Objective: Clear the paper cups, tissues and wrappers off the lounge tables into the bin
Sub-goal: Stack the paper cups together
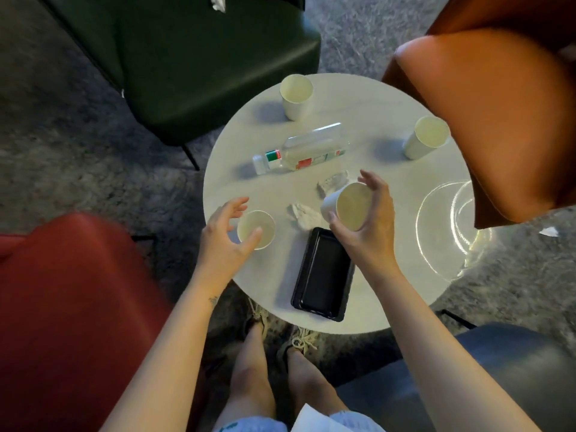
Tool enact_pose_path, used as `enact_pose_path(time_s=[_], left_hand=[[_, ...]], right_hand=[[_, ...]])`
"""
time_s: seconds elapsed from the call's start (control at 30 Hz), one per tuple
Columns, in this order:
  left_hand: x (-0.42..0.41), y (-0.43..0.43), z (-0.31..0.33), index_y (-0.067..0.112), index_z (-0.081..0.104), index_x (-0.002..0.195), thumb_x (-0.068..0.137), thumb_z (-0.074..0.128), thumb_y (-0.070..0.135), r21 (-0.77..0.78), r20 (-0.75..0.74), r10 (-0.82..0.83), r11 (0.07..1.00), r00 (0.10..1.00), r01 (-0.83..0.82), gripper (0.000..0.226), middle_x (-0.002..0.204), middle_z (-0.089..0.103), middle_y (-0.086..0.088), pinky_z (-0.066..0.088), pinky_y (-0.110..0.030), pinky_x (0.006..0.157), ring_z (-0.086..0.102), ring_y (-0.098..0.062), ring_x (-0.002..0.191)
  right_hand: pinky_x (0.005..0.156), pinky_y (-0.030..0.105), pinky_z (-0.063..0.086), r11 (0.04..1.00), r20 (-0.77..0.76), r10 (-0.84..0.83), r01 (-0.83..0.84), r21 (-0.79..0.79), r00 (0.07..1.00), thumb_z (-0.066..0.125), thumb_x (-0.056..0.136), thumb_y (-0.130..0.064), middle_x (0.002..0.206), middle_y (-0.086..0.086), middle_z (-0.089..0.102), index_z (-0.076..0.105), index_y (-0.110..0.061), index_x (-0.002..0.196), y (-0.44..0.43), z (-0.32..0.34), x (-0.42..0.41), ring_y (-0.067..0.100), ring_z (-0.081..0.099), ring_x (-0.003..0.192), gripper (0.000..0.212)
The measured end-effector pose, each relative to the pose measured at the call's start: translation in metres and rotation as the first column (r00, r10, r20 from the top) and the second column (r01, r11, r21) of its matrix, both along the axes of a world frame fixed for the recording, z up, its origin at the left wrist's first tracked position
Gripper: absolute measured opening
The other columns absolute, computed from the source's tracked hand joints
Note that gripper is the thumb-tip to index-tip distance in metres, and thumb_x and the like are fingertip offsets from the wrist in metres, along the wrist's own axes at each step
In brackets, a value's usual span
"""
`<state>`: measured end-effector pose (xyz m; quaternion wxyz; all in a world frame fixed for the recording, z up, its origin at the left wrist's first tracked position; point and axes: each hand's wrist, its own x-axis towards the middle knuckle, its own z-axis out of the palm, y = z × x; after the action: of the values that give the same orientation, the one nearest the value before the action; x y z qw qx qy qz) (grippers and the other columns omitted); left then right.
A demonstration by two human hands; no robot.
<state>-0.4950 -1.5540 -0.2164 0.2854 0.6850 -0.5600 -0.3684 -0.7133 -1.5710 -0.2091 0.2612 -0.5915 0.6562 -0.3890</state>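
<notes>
Two hands working one table (358,98) | head view: right hand (367,226) is gripping a tilted cup (350,207) just beyond the black tray (322,274) | left hand (224,241), fingers spread wide, is hovering at an upright cup (256,229) left of the tray, mouth up, sitting between thumb and fingers, nearer this hand.

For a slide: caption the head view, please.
Right hand holds a tilted paper cup above the round table; left hand hovers at a second cup.
</notes>
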Motion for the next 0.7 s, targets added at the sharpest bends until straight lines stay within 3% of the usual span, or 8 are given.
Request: enact_pose_path(time_s=[0.13,0.27,0.4,0.53,0.7], left_hand=[[0.007,0.008,-0.024,0.014,0.053,0.126,0.075,0.074,0.013,0.039,0.062,0.023,0.999,0.998,-0.026,0.055,0.124,0.052,-0.001,0.035,-0.028,0.098,0.045,-0.020,0.119],[0.004,0.010,-0.051,0.019,0.043,0.134,0.071,0.079,0.021,0.101,0.037,0.002,0.995,0.999,-0.005,0.073,0.133,0.047,0.000,0.031,-0.024,0.100,0.041,-0.014,0.123],[-0.001,0.011,-0.072,0.026,0.034,0.140,0.067,0.081,0.022,0.141,0.037,0.019,0.990,0.999,-0.024,0.087,0.141,0.042,0.004,0.031,-0.027,0.099,0.040,-0.015,0.127],[-0.006,0.007,-0.078,0.021,0.042,0.132,0.063,0.083,0.018,0.094,0.041,0.033,0.995,0.999,-0.037,0.081,0.131,0.051,0.004,0.037,-0.027,0.091,0.048,-0.019,0.119],[-0.015,-0.009,-0.050,0.018,0.044,0.128,0.064,0.083,0.023,0.023,0.050,-0.039,0.999,0.998,0.038,0.076,0.124,0.053,0.003,0.040,-0.023,0.086,0.050,-0.014,0.111]], right_hand=[[0.100,0.043,0.037,0.997,0.030,0.078,-0.079,0.018,0.996,0.074,0.070,-0.019,0.125,-0.001,0.048,0.040,-0.011,0.129,0.000,-0.010,0.019,0.018,0.047,0.116,0.069],[0.102,0.037,0.036,0.992,0.047,0.100,-0.103,0.071,0.994,0.070,0.070,-0.026,0.123,-0.008,0.045,0.040,-0.013,0.130,0.004,-0.021,0.031,0.010,0.045,0.117,0.068],[0.102,0.043,0.036,0.984,0.080,0.126,-0.134,0.118,0.989,0.070,0.070,-0.024,0.126,-0.003,0.047,0.039,-0.016,0.130,0.007,-0.029,0.036,0.013,0.045,0.119,0.068],[0.099,0.047,0.037,0.977,0.075,0.157,-0.166,0.131,0.985,0.072,0.070,-0.022,0.125,-0.003,0.047,0.039,-0.016,0.130,0.007,-0.027,0.039,0.016,0.046,0.117,0.069],[0.098,0.044,0.040,0.976,0.085,0.211,-0.214,0.028,0.974,0.073,0.070,-0.024,0.123,-0.002,0.049,0.040,-0.012,0.129,-0.004,-0.002,0.049,0.015,0.049,0.116,0.069]])
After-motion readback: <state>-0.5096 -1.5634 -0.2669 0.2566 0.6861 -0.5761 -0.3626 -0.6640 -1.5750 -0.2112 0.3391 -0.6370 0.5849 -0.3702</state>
